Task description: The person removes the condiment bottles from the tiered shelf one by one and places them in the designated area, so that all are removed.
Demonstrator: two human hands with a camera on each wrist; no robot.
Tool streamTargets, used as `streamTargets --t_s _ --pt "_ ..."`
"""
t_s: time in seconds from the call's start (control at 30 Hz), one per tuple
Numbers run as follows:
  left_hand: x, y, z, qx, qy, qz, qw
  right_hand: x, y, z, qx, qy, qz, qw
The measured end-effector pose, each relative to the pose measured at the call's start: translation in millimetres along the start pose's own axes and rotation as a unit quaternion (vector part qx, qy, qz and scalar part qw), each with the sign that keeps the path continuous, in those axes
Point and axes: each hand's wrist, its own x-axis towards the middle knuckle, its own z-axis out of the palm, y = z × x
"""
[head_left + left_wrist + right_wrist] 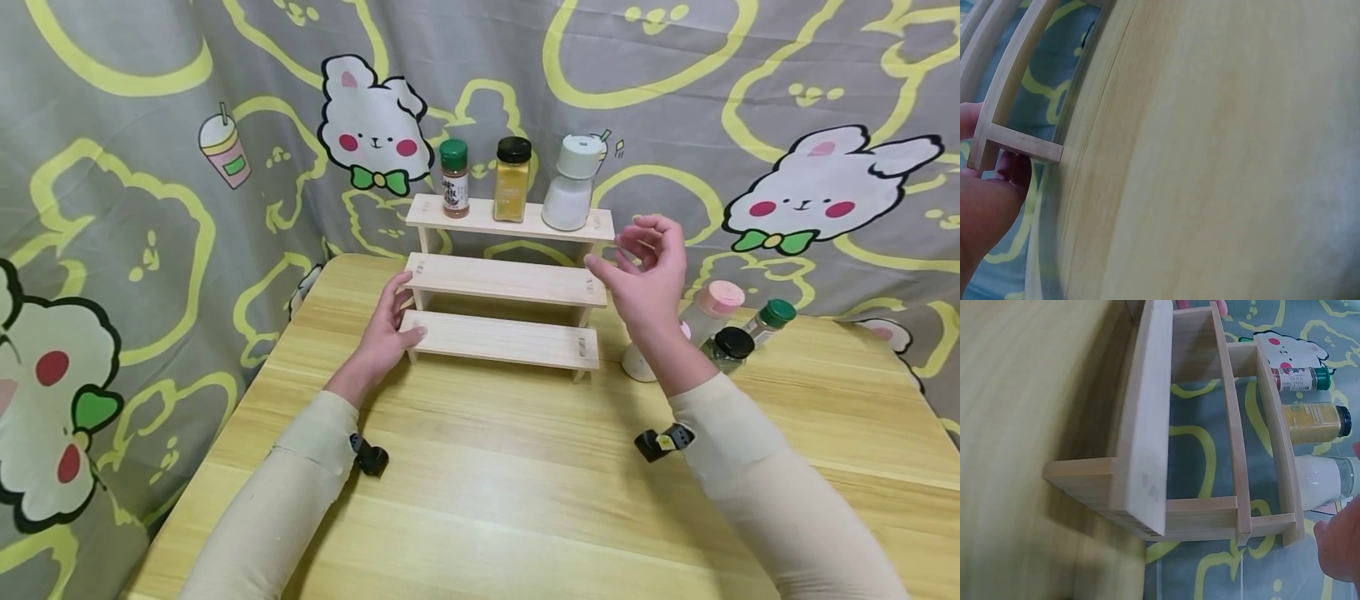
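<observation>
A three-tier wooden rack (506, 279) stands on the table near the curtain. My left hand (382, 333) grips its left end at the lowest tier, thumb on top; the left wrist view shows the fingers (1019, 172) behind that end. Beside the rack's right end hovers my right hand (651, 275), fingers loosely bent and holding nothing. Three containers line the top tier: a green-capped spice bottle (455, 179), a black-capped jar of yellow powder (512, 183) and a white-capped clear jar (567, 200) with white contents. The white-capped jar is nearest the right hand.
Right of the rack, partly behind the right forearm, are a pink-capped jar (716, 304), a green-capped bottle (772, 317), a black-capped jar (729, 346) and a pale container (637, 365). A patterned curtain (480, 50) hangs behind the wooden table (487, 483).
</observation>
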Motion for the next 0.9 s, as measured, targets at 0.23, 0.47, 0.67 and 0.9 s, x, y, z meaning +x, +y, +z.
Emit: streamTargets --t_s 0.23,0.47,0.67,0.9 --pt "0.7 -1.7 -0.2 0.0 0.0 0.007 1.0 16 -1 13 -0.033 -0.002 0.006 0.999" --pt "1.5 -2.2 -0.5 0.003 0.0 0.008 1.0 27 -8 27 -0.045 -0.016 0.005 0.999" --pt "1.1 -1.1 -0.5 -0.004 -0.002 0.014 0.9999 41 -10 38 -0.067 -0.004 0.021 0.998" --pt "0.7 -1.5 -0.2 -0.004 0.0 0.012 0.9999 54 -9 49 -0.098 0.006 0.04 0.994"
